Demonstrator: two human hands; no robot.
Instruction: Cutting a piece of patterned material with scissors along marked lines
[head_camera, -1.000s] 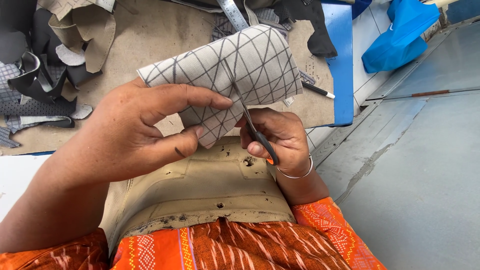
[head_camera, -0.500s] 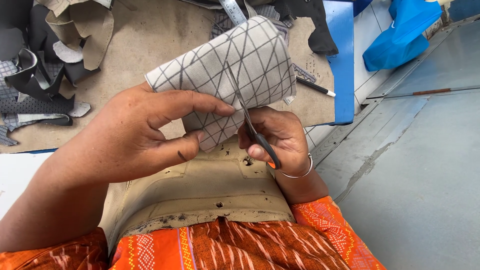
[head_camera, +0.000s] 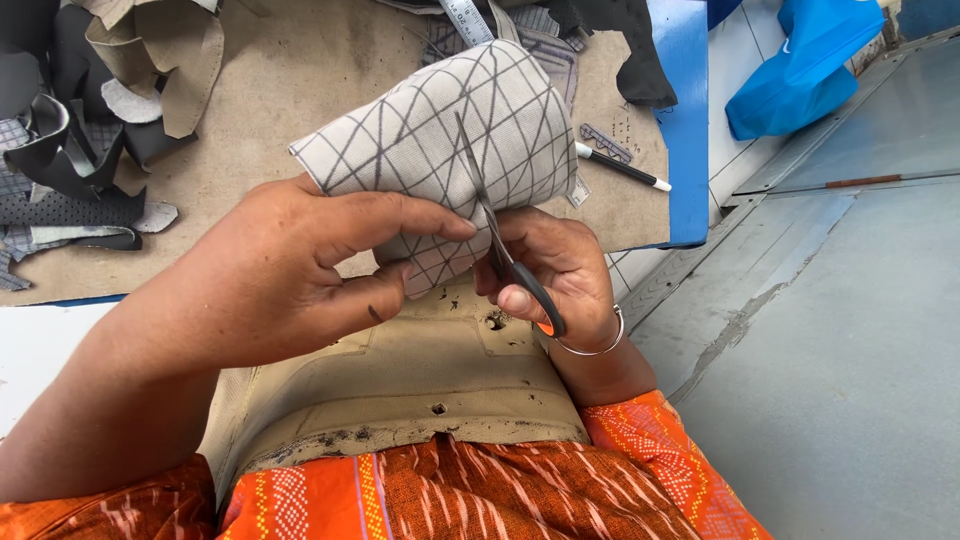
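My left hand (head_camera: 300, 265) pinches the near edge of a curled piece of light grey fabric (head_camera: 440, 140) crossed by dark diagonal lines, thumb below and fingers on top. My right hand (head_camera: 555, 270) grips black-handled scissors (head_camera: 500, 235), whose blades point away from me and lie into the fabric near its middle. The fabric bulges up over a brown work board (head_camera: 300, 90). A tan leather panel (head_camera: 420, 380) with small holes lies in my lap below both hands.
Dark and tan leather scraps (head_camera: 90, 130) pile at the board's far left. A black and white pen (head_camera: 620, 168) and a measuring tape (head_camera: 465, 18) lie beyond the fabric. A blue plastic bag (head_camera: 810, 70) sits on the grey floor at right.
The scissor blades have pushed farther up into the fabric. Both hands and the fabric have shifted slightly, the fabric curling a little more upright.
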